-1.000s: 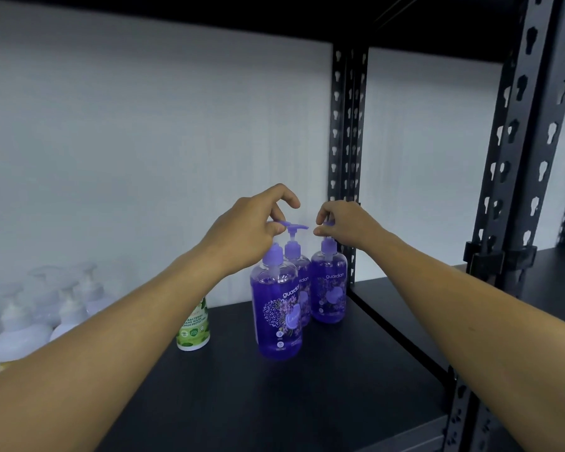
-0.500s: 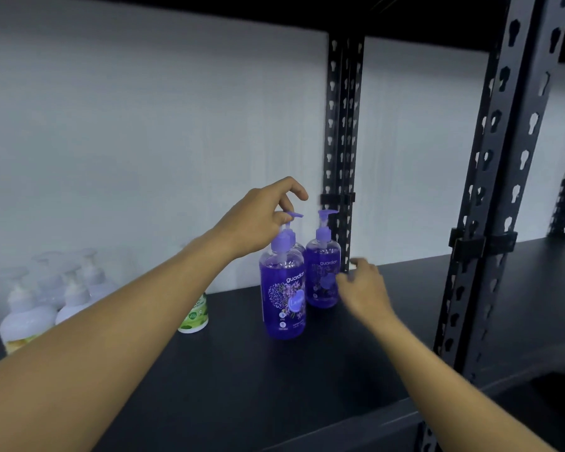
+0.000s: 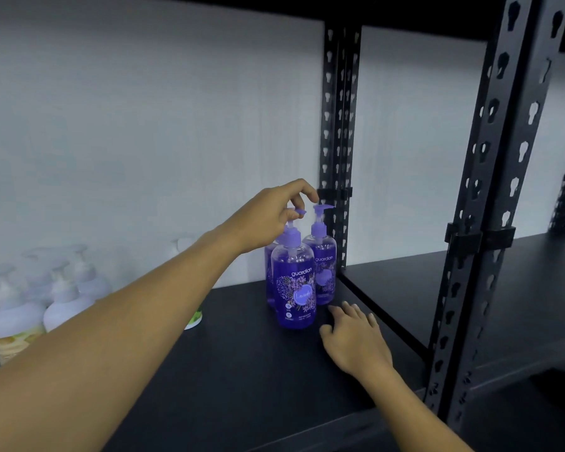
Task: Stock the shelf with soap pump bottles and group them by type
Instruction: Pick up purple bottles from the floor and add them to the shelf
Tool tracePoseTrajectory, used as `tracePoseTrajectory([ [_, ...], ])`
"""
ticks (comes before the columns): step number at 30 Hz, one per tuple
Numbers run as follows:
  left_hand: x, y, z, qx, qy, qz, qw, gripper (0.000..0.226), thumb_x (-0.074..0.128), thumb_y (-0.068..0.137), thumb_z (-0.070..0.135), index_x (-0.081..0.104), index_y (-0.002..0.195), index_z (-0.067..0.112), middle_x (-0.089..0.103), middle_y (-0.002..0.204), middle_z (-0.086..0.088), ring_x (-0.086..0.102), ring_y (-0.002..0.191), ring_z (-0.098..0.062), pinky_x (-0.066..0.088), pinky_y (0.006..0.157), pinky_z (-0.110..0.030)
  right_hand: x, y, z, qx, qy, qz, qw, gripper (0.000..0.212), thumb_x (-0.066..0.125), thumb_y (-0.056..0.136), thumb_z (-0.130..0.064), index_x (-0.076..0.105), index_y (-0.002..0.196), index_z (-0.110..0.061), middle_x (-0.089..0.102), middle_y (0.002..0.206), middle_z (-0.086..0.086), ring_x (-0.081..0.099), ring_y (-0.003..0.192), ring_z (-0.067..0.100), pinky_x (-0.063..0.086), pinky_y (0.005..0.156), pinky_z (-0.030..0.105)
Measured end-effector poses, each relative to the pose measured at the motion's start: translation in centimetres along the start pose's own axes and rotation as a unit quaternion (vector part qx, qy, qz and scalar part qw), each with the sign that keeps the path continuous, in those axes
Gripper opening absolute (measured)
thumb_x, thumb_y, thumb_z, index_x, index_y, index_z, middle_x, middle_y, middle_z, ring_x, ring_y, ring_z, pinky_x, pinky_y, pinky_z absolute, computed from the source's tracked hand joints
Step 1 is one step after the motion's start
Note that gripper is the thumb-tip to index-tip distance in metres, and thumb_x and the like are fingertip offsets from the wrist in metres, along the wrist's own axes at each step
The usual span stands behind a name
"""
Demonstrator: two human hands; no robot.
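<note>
Three purple soap pump bottles stand close together on the black shelf. The front purple bottle shows a "guardian" lavender label. A second purple bottle stands behind it to the right, and a third is half hidden behind it to the left. My left hand reaches in from the left, with its fingers pinched on the pump top of the front bottle. My right hand is low over the shelf just right of the front bottle, palm down, fingers apart and holding nothing.
Several white pump bottles stand at the far left of the shelf. A green-labelled bottle is mostly hidden behind my left forearm. A black slotted upright rises behind the purple bottles and another at the front right. A neighbouring shelf bay lies beyond.
My right hand has let go of the back right bottle's pump and dropped to the shelf in front of the group. My left hand stays on the pump top.
</note>
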State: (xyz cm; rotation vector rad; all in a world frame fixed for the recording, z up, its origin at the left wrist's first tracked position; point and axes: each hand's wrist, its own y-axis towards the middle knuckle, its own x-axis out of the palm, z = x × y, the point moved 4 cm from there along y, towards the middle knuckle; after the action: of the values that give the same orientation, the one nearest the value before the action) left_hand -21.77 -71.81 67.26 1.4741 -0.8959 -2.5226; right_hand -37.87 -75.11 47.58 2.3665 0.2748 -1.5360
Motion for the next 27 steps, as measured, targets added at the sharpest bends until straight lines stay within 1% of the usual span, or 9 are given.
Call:
tracePoseTrajectory([
  [5,0.2,0.6,-0.2,0.011,0.005,0.001,1.000,0.041,0.048,0.098,-0.003,0.054,0.112,0.035,0.059,0.104,0.006,0.062,0.094,-0.004,0.057,0.088,-0.033,-0.2,-0.1,0.0,0.000,0.003,0.004,1.000,0.056,0.031,0.102,-0.033,0.029,0.156,-0.018,0.018,0.165,0.006,0.007,0.154,0.021,0.004,0.125,0.042],
  [8,0.4,0.7,-0.4,0.017,0.006,-0.004,1.000,0.048,0.049,0.094,-0.009,0.055,0.111,0.035,0.060,0.103,0.005,0.063,0.097,-0.008,0.056,0.087,-0.029,-0.2,-0.1,0.0,-0.002,0.004,0.005,1.000,0.056,0.031,0.102,-0.033,0.030,0.156,-0.018,0.019,0.165,0.006,0.009,0.154,0.021,0.005,0.125,0.043],
  [9,0.4,0.7,-0.4,0.019,0.005,-0.006,1.000,0.050,0.049,0.093,-0.011,0.055,0.110,0.035,0.060,0.103,0.004,0.063,0.098,-0.008,0.056,0.086,-0.025,-0.2,-0.1,-0.1,-0.003,0.003,0.006,1.000,0.056,0.031,0.102,-0.033,0.030,0.156,-0.018,0.020,0.165,0.007,0.009,0.153,0.021,0.005,0.125,0.043],
  [11,0.7,0.6,-0.6,0.023,0.003,-0.011,1.000,0.053,0.049,0.091,-0.015,0.056,0.110,0.034,0.060,0.102,0.003,0.062,0.097,-0.006,0.051,0.081,-0.010,-0.1,-0.1,-0.1,-0.003,0.001,0.005,1.000,0.056,0.032,0.102,-0.033,0.031,0.155,-0.018,0.021,0.164,0.007,0.010,0.153,0.021,0.006,0.125,0.043],
  [13,1.0,0.5,-0.7,0.027,0.008,-0.013,1.000,0.053,0.047,0.090,-0.016,0.057,0.112,0.031,0.060,0.100,0.001,0.061,0.095,-0.006,0.045,0.078,-0.002,-0.1,-0.1,-0.1,-0.003,0.001,0.005,1.000,0.056,0.032,0.101,-0.033,0.032,0.155,-0.018,0.022,0.164,0.006,0.011,0.153,0.021,0.006,0.125,0.043],
  [15,1.3,0.3,-0.8,0.033,0.014,-0.014,0.999,0.049,0.047,0.092,-0.014,0.058,0.113,0.029,0.060,0.098,0.001,0.060,0.095,-0.005,0.044,0.078,-0.003,-0.1,-0.1,-0.1,-0.004,0.001,0.006,1.000,0.055,0.033,0.101,-0.032,0.032,0.155,-0.018,0.022,0.164,0.007,0.012,0.153,0.021,0.006,0.125,0.043],
  [22,1.7,0.1,-0.7,0.031,0.012,-0.005,0.999,0.036,0.048,0.098,-0.001,0.058,0.116,0.028,0.060,0.102,0.003,0.061,0.102,-0.005,0.049,0.087,-0.018,-0.1,0.0,0.1,-0.008,0.005,0.007,1.000,0.055,0.033,0.101,-0.032,0.034,0.154,-0.017,0.023,0.164,0.007,0.012,0.153,0.022,0.006,0.124,0.044],
  [25,1.8,-0.1,-0.5,0.029,0.006,-0.001,1.000,0.036,0.049,0.099,0.002,0.057,0.119,0.031,0.061,0.103,0.003,0.062,0.102,-0.004,0.049,0.088,-0.019,0.0,0.1,0.1,-0.010,0.009,0.005,1.000,0.054,0.033,0.101,-0.032,0.035,0.153,-0.017,0.023,0.164,0.007,0.012,0.153,0.023,0.007,0.125,0.044],
  [27,1.9,-0.3,-0.5,0.027,0.004,0.006,1.000,0.039,0.050,0.098,0.003,0.056,0.123,0.033,0.062,0.104,0.004,0.062,0.101,-0.004,0.045,0.084,-0.014,0.1,0.1,0.1,-0.013,0.007,0.009,1.000,0.053,0.034,0.101,-0.031,0.038,0.151,-0.017,0.026,0.163,0.007,0.014,0.152,0.023,0.008,0.124,0.044],
])
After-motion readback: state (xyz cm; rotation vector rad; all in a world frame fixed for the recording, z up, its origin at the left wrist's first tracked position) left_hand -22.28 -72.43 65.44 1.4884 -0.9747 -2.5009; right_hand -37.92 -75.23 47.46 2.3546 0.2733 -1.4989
